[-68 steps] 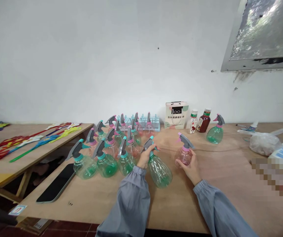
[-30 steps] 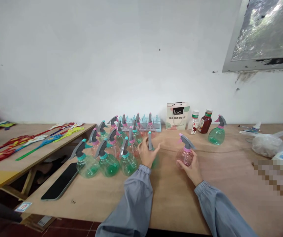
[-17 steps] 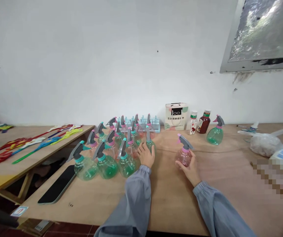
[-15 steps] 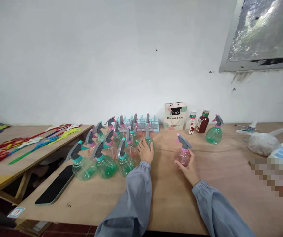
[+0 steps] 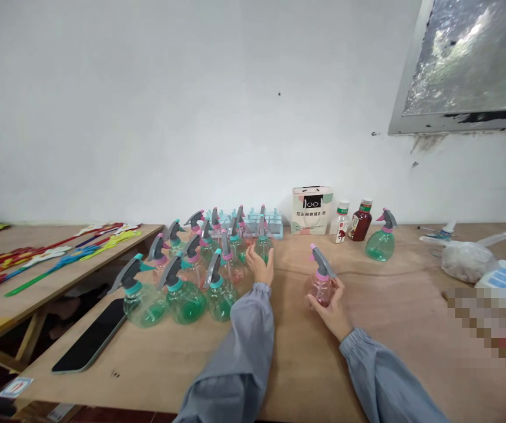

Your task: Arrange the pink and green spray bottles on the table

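- The right hand (image 5: 329, 302) is wrapped round the belly of a pink spray bottle (image 5: 318, 284), which stands upright on the wooden table (image 5: 394, 305), well clear of the other bottles.
- That bottle carries a grey trigger head with a pink collar (its nozzle points left and away).
- The left hand (image 5: 261, 267) is spread, fingers apart and gripping nothing, its fingertips at a green spray bottle (image 5: 262, 244) on the right edge of the cluster of spray bottles (image 5: 191, 264); I cannot tell whether they touch it.
- The cluster stands in rows, green and pink mixed, left of both hands.
- A black phone (image 5: 89, 335) lies flat near the table's front left edge.
- Against the wall stand a small paper bag (image 5: 311, 210), two little bottles, and a lone green sprayer (image 5: 380, 239).
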`<state>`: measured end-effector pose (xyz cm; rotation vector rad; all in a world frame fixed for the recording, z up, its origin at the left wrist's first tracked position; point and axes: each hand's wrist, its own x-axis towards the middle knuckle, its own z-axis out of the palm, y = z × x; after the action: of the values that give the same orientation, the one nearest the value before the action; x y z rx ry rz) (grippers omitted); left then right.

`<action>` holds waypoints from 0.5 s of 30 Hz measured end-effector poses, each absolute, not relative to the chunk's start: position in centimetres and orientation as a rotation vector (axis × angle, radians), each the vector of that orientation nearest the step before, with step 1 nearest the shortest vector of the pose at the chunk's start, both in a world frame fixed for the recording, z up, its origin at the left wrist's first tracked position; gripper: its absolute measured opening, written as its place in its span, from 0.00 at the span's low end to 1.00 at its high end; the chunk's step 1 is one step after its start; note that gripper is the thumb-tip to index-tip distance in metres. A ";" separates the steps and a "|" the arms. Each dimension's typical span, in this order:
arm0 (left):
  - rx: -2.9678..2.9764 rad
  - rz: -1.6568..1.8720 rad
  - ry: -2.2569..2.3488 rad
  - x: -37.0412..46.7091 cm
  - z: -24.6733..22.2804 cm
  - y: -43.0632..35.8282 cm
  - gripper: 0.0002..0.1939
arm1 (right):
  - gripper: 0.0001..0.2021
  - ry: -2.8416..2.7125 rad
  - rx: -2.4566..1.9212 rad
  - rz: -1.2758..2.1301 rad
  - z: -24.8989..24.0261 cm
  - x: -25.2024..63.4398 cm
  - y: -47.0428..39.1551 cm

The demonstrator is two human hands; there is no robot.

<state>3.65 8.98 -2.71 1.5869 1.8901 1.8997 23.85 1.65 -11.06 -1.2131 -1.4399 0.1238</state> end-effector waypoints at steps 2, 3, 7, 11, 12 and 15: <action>1.773 1.947 1.561 4.3 -3.3 6.6 0.26 | 0.45 -1.441 -1.212 0.123 -11.2 23.3 1.4; 1.906 1.872 1.381 4.7 -3.5 5.2 0.26 | 0.45 -1.455 -1.200 0.112 -11.2 22.9 1.1; 2.096 1.549 1.016 6.5 -3.5 0.6 0.42 | 0.39 -1.634 -1.096 0.052 -10.8 21.3 -0.8; 1.810 1.619 1.169 6.8 -2.6 -0.9 0.37 | 0.36 -1.923 -0.990 0.063 -9.4 22.5 -1.1; 1.761 1.627 1.179 6.6 -2.4 -0.8 0.33 | 0.33 -1.915 -1.002 0.068 -8.7 23.7 -0.3; 1.669 1.624 1.142 5.8 -2.3 -0.6 0.28 | 0.24 -1.558 -1.203 0.011 -5.7 29.4 4.2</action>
<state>5.76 -0.61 -2.35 1.6689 1.1420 1.6242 29.44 4.19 -5.74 -1.2025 -1.5580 0.0107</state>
